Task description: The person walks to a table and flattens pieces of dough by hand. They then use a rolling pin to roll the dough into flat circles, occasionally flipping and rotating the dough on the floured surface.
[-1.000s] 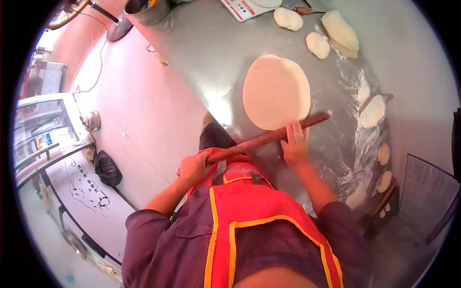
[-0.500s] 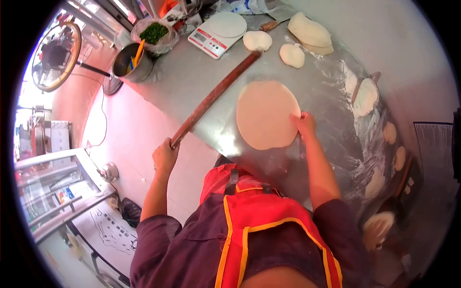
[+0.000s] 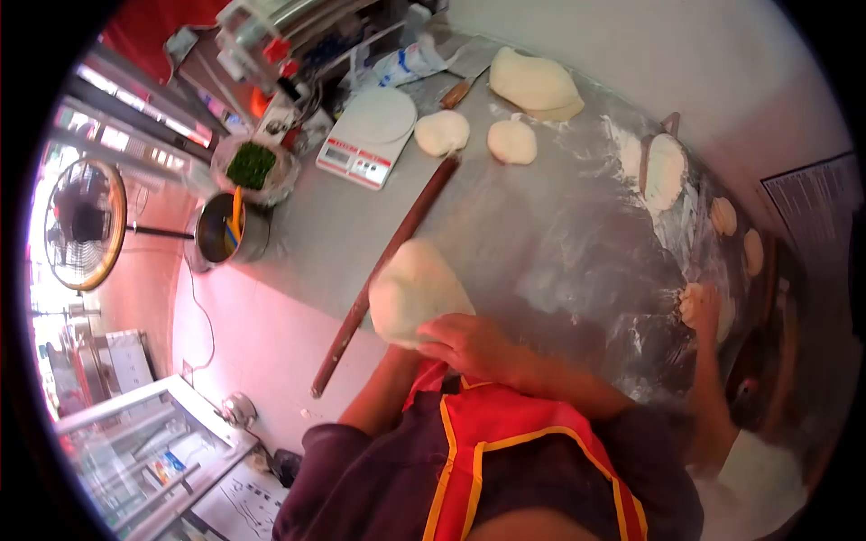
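Note:
A flattened piece of dough [image 3: 415, 293] is lifted off the table in front of my apron, bent over and tilted. My right hand [image 3: 465, 343] pinches its near right edge, fingers closed on it. My left forearm runs up behind the dough, which hides the left hand and its fingers. Under and beside the dough, a long wooden rolling pin [image 3: 410, 221] lies across the table, its near end sticking out past the edge. Two small rounds of dough, one left [image 3: 442, 134] and one right [image 3: 512, 142], rest beyond the pin's far end.
A kitchen scale [image 3: 365, 140], greens in a bag [image 3: 252, 167] and a metal pot [image 3: 257, 239] stand at the left. A large dough slab [image 3: 534, 83] lies at the back. Flour covers the right side, where another person's hand [image 3: 706, 308] presses on dough.
My left hand has let go of the rolling pin, now lying on the table. The flat dough has come up off the surface toward my body. Another person's arm has appeared at right.

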{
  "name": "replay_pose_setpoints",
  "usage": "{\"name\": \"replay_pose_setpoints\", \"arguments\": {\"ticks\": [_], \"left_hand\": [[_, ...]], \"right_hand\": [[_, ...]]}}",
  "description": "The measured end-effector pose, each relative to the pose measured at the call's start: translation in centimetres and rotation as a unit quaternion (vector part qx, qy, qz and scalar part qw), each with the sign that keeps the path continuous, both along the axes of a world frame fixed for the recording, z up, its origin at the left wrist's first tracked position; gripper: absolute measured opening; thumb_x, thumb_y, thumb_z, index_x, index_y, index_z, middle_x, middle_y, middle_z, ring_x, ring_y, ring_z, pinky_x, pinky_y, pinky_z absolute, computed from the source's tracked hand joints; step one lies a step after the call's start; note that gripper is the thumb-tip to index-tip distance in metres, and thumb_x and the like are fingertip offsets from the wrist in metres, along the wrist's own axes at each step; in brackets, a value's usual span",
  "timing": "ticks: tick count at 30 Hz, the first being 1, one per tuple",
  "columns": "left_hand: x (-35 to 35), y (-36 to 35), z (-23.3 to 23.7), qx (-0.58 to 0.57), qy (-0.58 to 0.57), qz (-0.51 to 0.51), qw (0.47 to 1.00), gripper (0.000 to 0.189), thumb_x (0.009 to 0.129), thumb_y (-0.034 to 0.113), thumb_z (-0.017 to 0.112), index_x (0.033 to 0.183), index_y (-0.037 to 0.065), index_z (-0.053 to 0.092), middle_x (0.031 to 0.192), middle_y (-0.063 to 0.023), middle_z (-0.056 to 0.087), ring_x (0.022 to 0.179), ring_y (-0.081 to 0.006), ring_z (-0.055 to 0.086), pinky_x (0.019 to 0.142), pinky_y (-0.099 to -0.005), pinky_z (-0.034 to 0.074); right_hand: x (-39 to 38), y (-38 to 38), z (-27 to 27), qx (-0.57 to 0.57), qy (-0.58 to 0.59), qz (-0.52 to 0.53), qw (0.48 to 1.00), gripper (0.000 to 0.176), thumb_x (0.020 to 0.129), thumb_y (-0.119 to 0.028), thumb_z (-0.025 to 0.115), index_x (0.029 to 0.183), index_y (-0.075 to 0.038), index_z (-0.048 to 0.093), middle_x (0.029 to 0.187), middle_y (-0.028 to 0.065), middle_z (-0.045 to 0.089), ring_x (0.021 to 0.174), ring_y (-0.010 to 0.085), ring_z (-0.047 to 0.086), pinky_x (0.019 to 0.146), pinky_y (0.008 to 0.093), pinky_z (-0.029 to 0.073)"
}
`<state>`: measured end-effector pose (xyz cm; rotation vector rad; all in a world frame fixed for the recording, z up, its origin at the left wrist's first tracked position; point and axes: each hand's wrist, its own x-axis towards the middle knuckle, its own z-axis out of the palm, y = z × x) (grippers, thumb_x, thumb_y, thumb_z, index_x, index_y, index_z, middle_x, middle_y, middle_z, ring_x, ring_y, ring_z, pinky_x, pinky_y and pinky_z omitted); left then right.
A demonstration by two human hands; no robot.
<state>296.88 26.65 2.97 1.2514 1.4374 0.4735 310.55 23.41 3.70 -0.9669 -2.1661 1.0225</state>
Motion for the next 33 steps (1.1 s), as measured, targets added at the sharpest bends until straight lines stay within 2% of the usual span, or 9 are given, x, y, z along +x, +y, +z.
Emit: {"name": "replay_pose_setpoints", "arguments": {"ticks": [5,8,12,16,19,23,27,30,33], "left_hand": [[1.9,2.8,2.8,0.089,0.369,-0.182,0.907,0.037,0.088,0.026,0.064,0.118,0.008,0.055,0.109,-0.0119,0.06,0.106,-0.0278,0.061,0.076,-0.0396,0.055],[4.2,7.2,0.0,0.133,0.149,-0.11,0.974,0.03,0.09,0.025,0.062,0.113,0.008,0.056,0.104,-0.0103,0.06,0.101,-0.0251,0.06,0.075,-0.0383,0.053],[10.8,19.5,-4.0,-0.005,-0.24,0.094,0.966,0.022,0.092,0.025,0.06,0.107,0.008,0.057,0.098,-0.0081,0.06,0.096,-0.0216,0.06,0.072,-0.0366,0.051],[14.1,30.9,-7.1,-0.127,-0.446,0.257,0.848,0.017,0.094,0.024,0.057,0.1,0.009,0.059,0.092,-0.006,0.06,0.09,-0.0181,0.059,0.07,-0.0349,0.049],[13.2,34.4,-9.8,-0.147,-0.507,0.309,0.791,0.015,0.095,0.024,0.056,0.095,0.009,0.06,0.087,-0.0043,0.06,0.085,-0.0155,0.059,0.068,-0.0336,0.047],[10.5,32.1,-10.9,0.117,-0.246,0.198,0.941,0.022,0.095,0.023,0.057,0.105,0.004,0.06,0.095,-0.0085,0.064,0.087,-0.0179,0.062,0.075,-0.0334,0.048],[9.9,30.3,-11.3,0.319,0.134,0.006,0.938,0.055,0.085,0.027,0.073,0.124,-0.006,0.056,0.119,-0.0249,0.062,0.103,-0.0346,0.064,0.09,-0.0405,0.05],[11.1,30.7,-10.8,0.322,0.212,-0.086,0.919,0.065,0.078,0.032,0.079,0.123,-0.008,0.056,0.119,-0.0276,0.06,0.109,-0.0396,0.059,0.093,-0.0441,0.048],[11.9,32.1,-8.4,0.131,0.209,-0.124,0.961,0.065,0.074,0.037,0.081,0.117,-0.006,0.057,0.115,-0.0276,0.061,0.113,-0.0411,0.055,0.093,-0.0465,0.045]], "right_hand": [[5.5,1.0,-7.1,-0.362,0.14,-0.32,0.864,0.047,0.094,-0.033,0.065,0.131,-0.006,0.053,0.127,0.0121,0.059,0.119,0.0281,0.055,0.102,0.0404,0.043],[7.9,4.4,-8.6,-0.651,0.446,-0.315,0.528,0.053,0.096,-0.041,0.061,0.137,-0.009,0.05,0.135,0.0075,0.056,0.125,0.0251,0.051,0.107,0.0442,0.039],[11.4,16.0,-4.2,-0.474,0.632,-0.157,0.593,0.052,0.097,-0.035,0.059,0.141,-0.012,0.045,0.137,0.0043,0.056,0.125,0.021,0.053,0.107,0.045,0.041],[18.6,29.0,-1.3,-0.255,0.566,-0.302,0.723,0.039,0.095,-0.016,0.061,0.131,-0.006,0.051,0.116,0.0101,0.064,0.102,0.0198,0.066,0.082,0.0323,0.057],[22.2,32.0,-1.1,-0.264,0.444,-0.488,0.704,0.045,0.092,-0.008,0.063,0.132,0.003,0.047,0.11,0.0127,0.063,0.096,0.0175,0.066,0.079,0.0258,0.056],[27.2,28.5,-10.1,-0.014,-0.082,-0.537,0.839,0.051,0.093,-0.019,0.06,0.136,0.005,0.044,0.126,0.0291,0.055,0.119,0.0414,0.054,0.102,0.0494,0.043],[30.6,27.0,-13.9,0.137,-0.222,-0.545,0.797,0.063,0.095,-0.029,0.057,0.14,0.009,0.036,0.144,0.0359,0.035,0.135,0.0492,0.033,0.113,0.0531,0.025],[31.1,28.6,-16.4,0.102,-0.291,-0.591,0.745,0.073,0.095,-0.035,0.057,0.145,0.01,0.029,0.15,0.0322,0.03,0.141,0.0471,0.026,0.116,0.0524,0.022],[25.3,22.2,-14.5,0.036,-0.352,-0.377,0.856,0.073,0.093,-0.037,0.057,0.147,0.005,0.031,0.153,0.0264,0.029,0.144,0.0411,0.026,0.118,0.0514,0.02]]}}
